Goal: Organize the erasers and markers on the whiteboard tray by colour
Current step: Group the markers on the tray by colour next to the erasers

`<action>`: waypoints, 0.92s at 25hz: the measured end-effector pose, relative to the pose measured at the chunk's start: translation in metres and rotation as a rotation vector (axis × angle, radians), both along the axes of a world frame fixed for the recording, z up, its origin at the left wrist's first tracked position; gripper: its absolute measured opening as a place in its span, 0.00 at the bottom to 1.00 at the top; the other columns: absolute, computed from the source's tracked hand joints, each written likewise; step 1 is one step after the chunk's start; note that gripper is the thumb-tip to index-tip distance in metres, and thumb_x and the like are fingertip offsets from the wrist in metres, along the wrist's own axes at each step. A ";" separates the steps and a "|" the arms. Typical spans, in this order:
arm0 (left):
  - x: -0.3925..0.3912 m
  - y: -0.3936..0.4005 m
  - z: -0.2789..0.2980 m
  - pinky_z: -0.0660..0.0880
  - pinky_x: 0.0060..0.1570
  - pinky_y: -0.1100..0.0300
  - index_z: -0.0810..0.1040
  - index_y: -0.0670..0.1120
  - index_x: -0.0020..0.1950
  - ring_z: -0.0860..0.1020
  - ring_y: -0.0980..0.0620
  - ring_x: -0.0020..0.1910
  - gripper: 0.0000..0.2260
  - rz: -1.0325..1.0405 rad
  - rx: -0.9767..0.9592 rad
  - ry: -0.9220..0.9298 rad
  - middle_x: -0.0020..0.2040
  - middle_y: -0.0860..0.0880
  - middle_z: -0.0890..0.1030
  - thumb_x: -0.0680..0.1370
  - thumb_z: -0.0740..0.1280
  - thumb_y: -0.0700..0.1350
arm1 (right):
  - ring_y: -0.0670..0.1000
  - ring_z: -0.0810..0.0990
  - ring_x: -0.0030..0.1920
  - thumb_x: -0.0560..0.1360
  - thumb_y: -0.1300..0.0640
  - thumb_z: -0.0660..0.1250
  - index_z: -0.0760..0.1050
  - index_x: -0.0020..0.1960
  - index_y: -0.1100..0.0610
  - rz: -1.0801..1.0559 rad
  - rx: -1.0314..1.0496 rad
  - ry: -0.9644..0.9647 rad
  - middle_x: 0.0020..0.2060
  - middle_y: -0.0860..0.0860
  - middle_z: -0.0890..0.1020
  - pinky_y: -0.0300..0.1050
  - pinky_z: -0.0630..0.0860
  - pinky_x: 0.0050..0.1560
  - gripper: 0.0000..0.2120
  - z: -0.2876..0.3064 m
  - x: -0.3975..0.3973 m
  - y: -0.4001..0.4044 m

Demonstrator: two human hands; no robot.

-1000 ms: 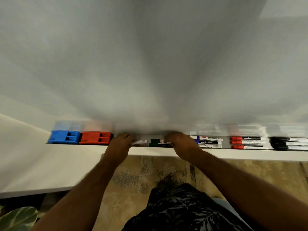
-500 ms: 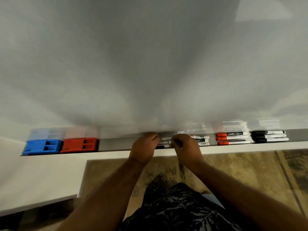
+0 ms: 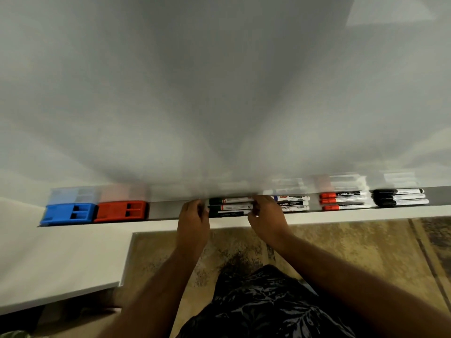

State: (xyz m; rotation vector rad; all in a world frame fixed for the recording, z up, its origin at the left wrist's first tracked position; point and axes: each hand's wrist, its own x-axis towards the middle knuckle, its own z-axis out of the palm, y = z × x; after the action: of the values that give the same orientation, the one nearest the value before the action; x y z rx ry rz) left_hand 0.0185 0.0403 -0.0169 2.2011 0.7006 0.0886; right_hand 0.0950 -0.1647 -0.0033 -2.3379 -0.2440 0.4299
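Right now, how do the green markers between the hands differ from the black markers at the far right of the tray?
The green markers have dark green caps; the black markers have black caps. The green markers are bracketed by the left hand and right hand at their ends; the black markers lie untouched. The green markers sit mid-tray, beside a bare stretch; the black markers are the rightmost group. Both are sets of three, lying lengthwise, caps pointing left.

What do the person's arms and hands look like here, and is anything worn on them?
Both forearms are bare up to where they leave the frame: no sleeves show. The left hand and right hand carry no gloves, and I see no watch, bracelet or ring, though the picture is soft. Below them is a dark garment with a pale leaf-like print.
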 end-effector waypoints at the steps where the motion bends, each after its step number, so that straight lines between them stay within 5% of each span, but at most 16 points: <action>1: 0.007 -0.002 0.001 0.75 0.55 0.58 0.79 0.44 0.64 0.80 0.48 0.54 0.11 0.003 -0.057 0.045 0.57 0.46 0.80 0.82 0.67 0.44 | 0.54 0.81 0.57 0.75 0.62 0.70 0.77 0.69 0.56 -0.001 -0.007 0.012 0.60 0.54 0.81 0.52 0.80 0.62 0.22 0.001 0.000 0.003; 5: 0.028 -0.015 0.003 0.73 0.49 0.65 0.82 0.44 0.62 0.80 0.51 0.49 0.11 0.034 -0.177 0.122 0.58 0.44 0.84 0.81 0.68 0.43 | 0.55 0.80 0.61 0.75 0.62 0.70 0.76 0.70 0.56 -0.014 -0.034 0.010 0.64 0.55 0.80 0.50 0.79 0.65 0.23 0.002 -0.001 0.009; 10: 0.028 -0.022 0.000 0.74 0.54 0.59 0.81 0.42 0.64 0.81 0.47 0.53 0.12 0.059 -0.145 0.108 0.59 0.42 0.83 0.81 0.69 0.41 | 0.52 0.81 0.59 0.76 0.61 0.69 0.79 0.67 0.53 0.016 -0.066 0.005 0.60 0.53 0.82 0.46 0.78 0.63 0.19 0.002 0.001 -0.001; 15: 0.028 -0.020 -0.004 0.77 0.63 0.48 0.80 0.41 0.66 0.81 0.42 0.58 0.15 0.044 -0.133 0.123 0.62 0.41 0.82 0.80 0.70 0.41 | 0.51 0.76 0.66 0.77 0.61 0.70 0.74 0.72 0.52 0.036 -0.092 -0.021 0.67 0.51 0.78 0.46 0.73 0.70 0.23 0.004 -0.005 0.000; 23: 0.032 -0.023 -0.002 0.76 0.60 0.52 0.82 0.42 0.64 0.82 0.42 0.56 0.15 0.007 -0.135 0.105 0.59 0.40 0.83 0.77 0.73 0.40 | 0.51 0.73 0.69 0.75 0.64 0.67 0.73 0.73 0.55 0.035 -0.093 -0.098 0.69 0.51 0.76 0.45 0.72 0.71 0.27 0.000 -0.013 -0.009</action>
State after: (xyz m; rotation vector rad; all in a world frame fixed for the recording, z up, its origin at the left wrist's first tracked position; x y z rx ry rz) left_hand 0.0505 0.0169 -0.0186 2.0859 0.7503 -0.0690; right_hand 0.0817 -0.1740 -0.0033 -2.4518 -0.3184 0.3512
